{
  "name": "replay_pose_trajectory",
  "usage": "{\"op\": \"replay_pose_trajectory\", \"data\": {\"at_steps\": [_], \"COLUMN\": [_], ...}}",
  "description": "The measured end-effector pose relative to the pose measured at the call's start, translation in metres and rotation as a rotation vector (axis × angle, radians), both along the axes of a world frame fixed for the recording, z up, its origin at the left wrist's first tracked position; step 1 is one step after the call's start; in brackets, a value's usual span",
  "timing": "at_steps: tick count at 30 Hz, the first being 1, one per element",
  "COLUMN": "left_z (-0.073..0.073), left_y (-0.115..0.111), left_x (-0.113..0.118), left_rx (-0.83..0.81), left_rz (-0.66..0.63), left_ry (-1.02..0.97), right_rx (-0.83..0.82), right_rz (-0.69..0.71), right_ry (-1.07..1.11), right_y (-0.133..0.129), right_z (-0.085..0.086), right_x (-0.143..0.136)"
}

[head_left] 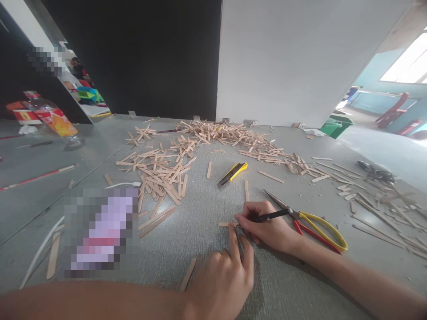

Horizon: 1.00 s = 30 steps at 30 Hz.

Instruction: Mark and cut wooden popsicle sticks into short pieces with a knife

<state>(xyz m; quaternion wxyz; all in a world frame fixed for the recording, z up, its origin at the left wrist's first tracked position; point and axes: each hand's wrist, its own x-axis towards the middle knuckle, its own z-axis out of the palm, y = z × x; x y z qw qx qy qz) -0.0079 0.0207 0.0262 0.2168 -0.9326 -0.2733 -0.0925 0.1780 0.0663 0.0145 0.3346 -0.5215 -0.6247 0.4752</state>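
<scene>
My right hand [267, 226] pinches a black pen [271, 215], its writing end hidden behind the fingers. Under both hands lies a short wooden craft stick [224, 224], partly covered. My left hand [227, 275] presses on that stick with outstretched fingertips, the index and middle fingers apart. Just beyond my right hand another craft stick [247, 190] points away from me. Long-nose pliers [295, 215] with one yellow and one red handle rest beside my right wrist, jaws toward the upper left. Farther off is a yellow utility knife [233, 173].
Loose craft sticks [163, 173] lie in heaps across the back and left. Thin cut strips [376, 213] are scattered at right. A pixelated purple object [106, 226] and white cable [43, 253] lie at left, near a drink bottle [55, 118]. Black and white panels [283, 58] stand behind.
</scene>
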Motion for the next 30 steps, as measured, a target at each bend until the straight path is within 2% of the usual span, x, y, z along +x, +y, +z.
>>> {"op": "replay_pose_trajectory", "data": {"at_steps": [19,30], "left_z": [0.0006,0.0013], "left_y": [0.0009,0.0007], "left_x": [-0.0006,-0.0013], "left_rx": [0.000,-0.013], "left_rz": [-0.008,-0.013], "left_ry": [0.010,-0.020], "right_rx": [0.011,0.011], "right_rz": [0.025,-0.007], "right_ry": [0.038,0.018], "right_y": [0.0006,0.0017], "right_z": [0.0013,-0.0003], "right_x": [0.0001,-0.0001]}}
